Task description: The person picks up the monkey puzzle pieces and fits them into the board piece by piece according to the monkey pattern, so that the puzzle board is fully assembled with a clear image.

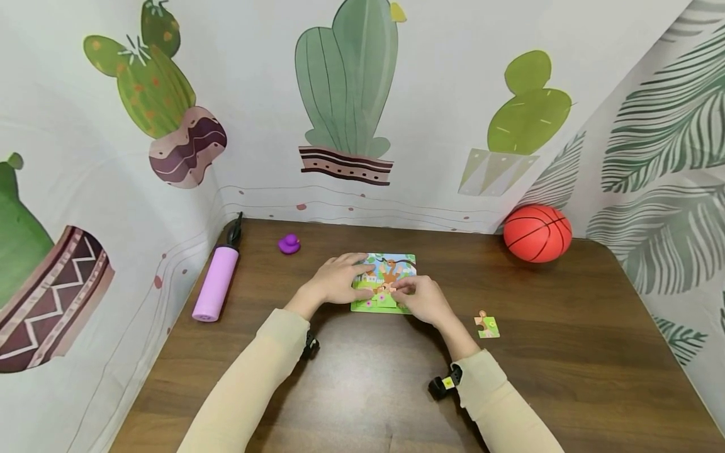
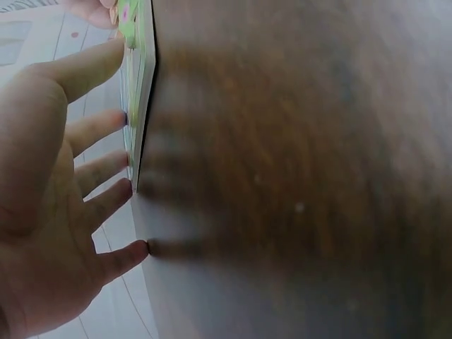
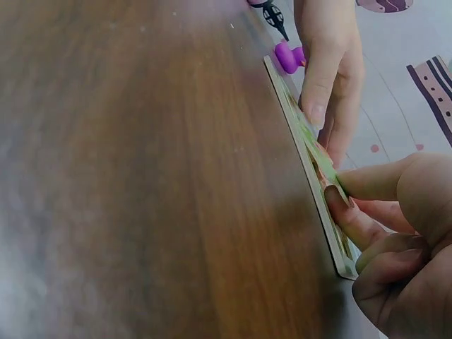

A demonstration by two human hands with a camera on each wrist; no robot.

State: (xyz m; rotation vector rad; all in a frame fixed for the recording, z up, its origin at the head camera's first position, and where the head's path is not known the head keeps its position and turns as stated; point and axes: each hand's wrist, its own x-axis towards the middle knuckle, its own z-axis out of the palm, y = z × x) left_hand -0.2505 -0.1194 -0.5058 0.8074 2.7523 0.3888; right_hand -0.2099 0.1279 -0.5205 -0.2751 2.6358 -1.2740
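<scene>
A jigsaw puzzle board (image 1: pixel 389 270) with a monkey picture and a green lower edge lies on the table between the two hands. My left hand (image 1: pixel 338 280) spreads over its left side, fingertips and thumb resting on it. In the left wrist view the fingers (image 2: pixel 99 131) are nearly straight and the little finger touches the tabletop beyond the board. My right hand (image 1: pixel 423 299) pinches a green puzzle piece (image 3: pixel 326 166) between thumb and index finger, tilted over the board's lower right part. A loose puzzle piece (image 1: pixel 487 325) lies right of the right forearm.
A purple rubber duck (image 1: pixel 289 244) and a pink hand pump (image 1: pixel 217 283) with a black nozzle stand to the left. At the back right sits a red toy basketball (image 1: pixel 537 233). Behind the wooden table (image 1: pixel 362 390) hangs a cactus-print cloth (image 1: pixel 430 113).
</scene>
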